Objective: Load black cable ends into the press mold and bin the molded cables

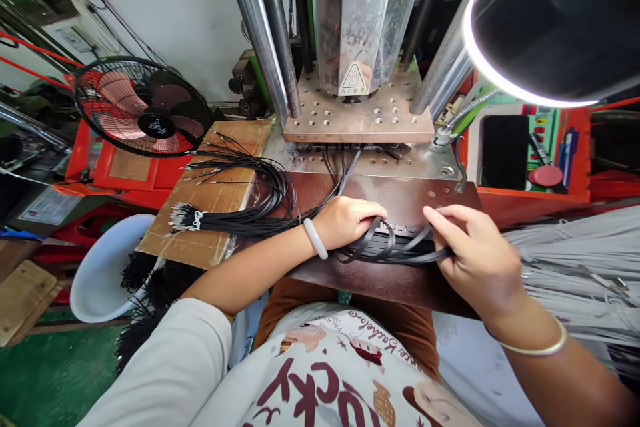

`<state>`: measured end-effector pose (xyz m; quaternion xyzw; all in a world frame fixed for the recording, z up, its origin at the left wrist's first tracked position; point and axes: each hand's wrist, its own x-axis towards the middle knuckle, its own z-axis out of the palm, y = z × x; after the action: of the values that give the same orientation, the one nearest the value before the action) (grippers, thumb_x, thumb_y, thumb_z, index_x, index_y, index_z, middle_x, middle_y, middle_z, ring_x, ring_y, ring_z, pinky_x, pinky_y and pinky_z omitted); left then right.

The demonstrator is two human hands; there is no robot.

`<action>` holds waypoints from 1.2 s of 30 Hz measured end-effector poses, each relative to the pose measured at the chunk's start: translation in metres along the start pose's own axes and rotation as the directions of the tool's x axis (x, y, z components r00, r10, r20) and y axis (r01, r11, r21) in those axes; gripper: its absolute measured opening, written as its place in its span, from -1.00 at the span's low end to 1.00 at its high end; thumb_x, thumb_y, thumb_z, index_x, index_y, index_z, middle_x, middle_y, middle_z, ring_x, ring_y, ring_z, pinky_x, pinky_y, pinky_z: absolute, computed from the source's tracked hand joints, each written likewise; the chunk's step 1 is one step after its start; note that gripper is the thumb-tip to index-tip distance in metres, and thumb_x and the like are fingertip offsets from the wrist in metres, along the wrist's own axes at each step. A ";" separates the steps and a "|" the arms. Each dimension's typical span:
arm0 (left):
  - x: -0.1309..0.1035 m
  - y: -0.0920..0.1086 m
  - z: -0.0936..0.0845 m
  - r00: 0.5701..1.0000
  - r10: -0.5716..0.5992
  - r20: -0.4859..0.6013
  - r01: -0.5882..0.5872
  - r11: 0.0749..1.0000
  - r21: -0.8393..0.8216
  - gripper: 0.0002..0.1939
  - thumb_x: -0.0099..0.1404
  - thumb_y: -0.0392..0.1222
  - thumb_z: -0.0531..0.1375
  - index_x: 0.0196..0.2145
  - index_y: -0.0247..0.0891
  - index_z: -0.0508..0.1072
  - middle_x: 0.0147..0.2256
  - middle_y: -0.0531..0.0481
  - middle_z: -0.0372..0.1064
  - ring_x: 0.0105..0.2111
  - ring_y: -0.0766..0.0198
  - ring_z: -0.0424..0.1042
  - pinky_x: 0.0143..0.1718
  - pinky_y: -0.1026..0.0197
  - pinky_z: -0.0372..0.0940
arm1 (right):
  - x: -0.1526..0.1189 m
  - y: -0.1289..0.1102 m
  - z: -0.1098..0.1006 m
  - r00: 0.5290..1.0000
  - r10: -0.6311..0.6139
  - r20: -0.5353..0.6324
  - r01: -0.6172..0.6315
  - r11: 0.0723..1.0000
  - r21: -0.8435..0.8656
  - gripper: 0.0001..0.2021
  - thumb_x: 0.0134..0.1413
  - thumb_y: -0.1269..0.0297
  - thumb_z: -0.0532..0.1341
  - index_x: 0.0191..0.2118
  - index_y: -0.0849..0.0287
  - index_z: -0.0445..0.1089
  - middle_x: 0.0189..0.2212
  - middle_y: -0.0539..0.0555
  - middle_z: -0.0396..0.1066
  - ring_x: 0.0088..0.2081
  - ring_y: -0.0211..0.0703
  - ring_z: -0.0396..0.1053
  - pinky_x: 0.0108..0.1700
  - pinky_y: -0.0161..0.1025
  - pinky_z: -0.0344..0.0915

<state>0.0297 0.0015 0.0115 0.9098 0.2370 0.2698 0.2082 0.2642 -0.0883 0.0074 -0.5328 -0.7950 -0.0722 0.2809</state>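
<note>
Black flat cables lie looped across the front of the brown work surface, in front of the press. My left hand is closed on the cables at the loops' left side, thumb and fingers pressed together. At the right end of the same cables, my right hand has its fingers curled round them, with thumb and index finger raised near a strand. A tied bundle of black cables with bare pale ends rests to the left, partly on cardboard. Some strands run under the press plate.
A black fan stands at the left, above a white basin. Grey cables are heaped at the right. Behind them a red tray holds a phone and pens. A ring lamp hangs at upper right.
</note>
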 end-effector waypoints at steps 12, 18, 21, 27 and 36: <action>-0.011 0.014 0.007 0.964 0.233 0.130 -0.263 0.914 0.310 -0.71 0.45 -0.28 -0.04 -0.15 -0.33 0.48 -0.21 -0.11 0.51 -0.19 0.31 0.49 -0.07 0.25 0.37 | 0.013 -0.017 0.023 0.996 0.044 -0.082 -0.005 0.907 0.420 -0.86 0.16 0.49 0.20 -0.20 0.17 0.47 -0.31 0.05 0.51 -0.31 -0.20 0.47 -0.19 -0.28 0.42; -0.004 0.031 -0.016 0.957 -0.254 0.142 0.124 0.798 0.590 -0.72 0.44 -0.24 -0.02 -0.18 -0.29 0.48 -0.02 -0.20 0.36 -0.20 0.17 0.45 -0.35 0.24 0.35 | 0.019 -0.019 0.020 0.995 -0.033 -0.097 0.067 0.926 0.372 -0.86 0.18 0.50 0.18 -0.20 0.22 0.45 -0.30 0.11 0.51 -0.30 -0.16 0.47 -0.19 -0.24 0.40; -0.002 0.032 -0.025 0.945 -0.282 0.167 0.136 0.802 0.582 -0.72 0.43 -0.24 -0.02 -0.18 -0.27 0.49 -0.12 -0.17 0.38 -0.23 0.18 0.44 -0.39 0.25 0.33 | 0.020 -0.020 0.020 0.994 -0.079 -0.069 0.098 0.935 0.341 -0.86 0.20 0.50 0.15 -0.19 0.21 0.43 -0.31 0.11 0.50 -0.32 -0.14 0.46 -0.22 -0.22 0.39; -0.006 0.010 -0.020 0.999 0.051 -0.003 -0.049 0.980 0.195 -0.75 0.39 -0.35 0.02 -0.19 -0.33 0.51 -0.25 -0.09 0.48 -0.19 0.28 0.46 -0.11 0.26 0.35 | 0.018 -0.018 0.016 0.990 -0.140 0.026 0.125 0.938 0.323 -0.85 0.23 0.43 0.11 -0.12 0.17 0.36 -0.27 0.11 0.46 -0.26 -0.10 0.44 -0.21 -0.19 0.38; -0.012 -0.010 -0.002 0.992 -0.080 -0.096 0.076 0.996 -0.043 -0.81 0.27 -0.39 0.15 -0.26 -0.27 0.57 -0.30 0.03 0.56 -0.29 0.34 0.52 -0.16 0.33 0.36 | 0.000 0.027 -0.052 0.950 -0.213 0.227 0.131 0.935 0.331 -0.86 0.24 0.23 0.10 -0.16 0.02 0.39 -0.28 0.06 0.45 -0.33 -0.07 0.41 -0.34 -0.18 0.33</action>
<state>0.0169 0.0032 0.0031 0.8812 0.2770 0.3103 0.2244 0.3070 -0.0981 0.0457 -0.4143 -0.8701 0.0998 0.2476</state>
